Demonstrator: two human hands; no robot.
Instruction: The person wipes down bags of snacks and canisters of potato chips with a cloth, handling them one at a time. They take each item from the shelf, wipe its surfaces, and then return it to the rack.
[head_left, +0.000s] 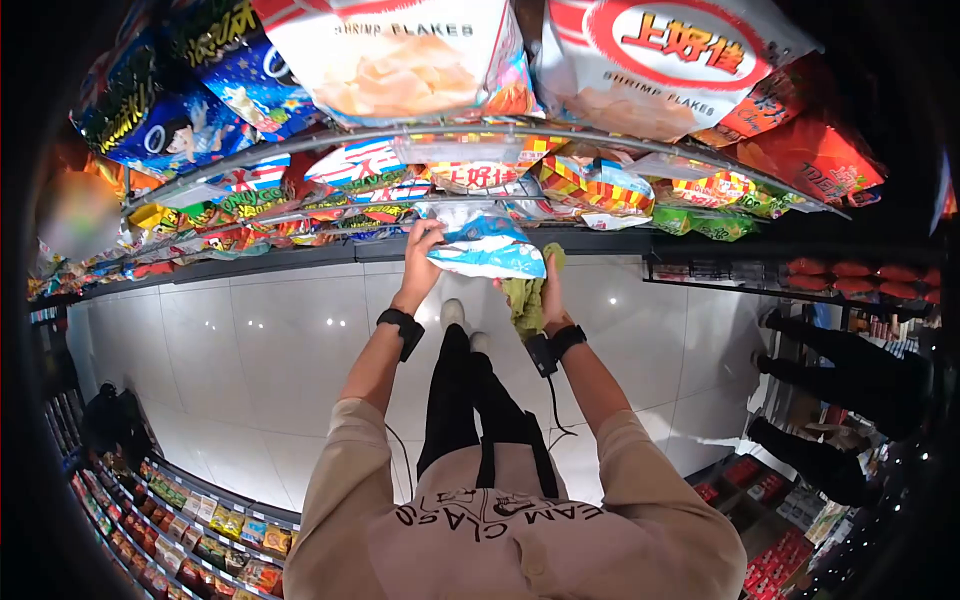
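Observation:
A blue and white snack bag [488,252] is held out in front of the lower shelf. My left hand [422,258] grips its left end, fingers curled over the edge. A crumpled olive-green cloth [524,300] hangs from my right hand [553,292], which is closed around it beside the bag's right end. Whether the right fingers also hold the bag is hidden by the cloth. Both wrists wear black straps, and a cable runs down from the right one.
Large shrimp flakes bags [410,65] stand on the upper wire shelf [480,130], with several colourful snack bags [595,185] below. Pale floor tiles [270,340] lie under me. Dark-clothed people [850,380] are at the right, and packaged goods [210,530] fill shelves at lower left.

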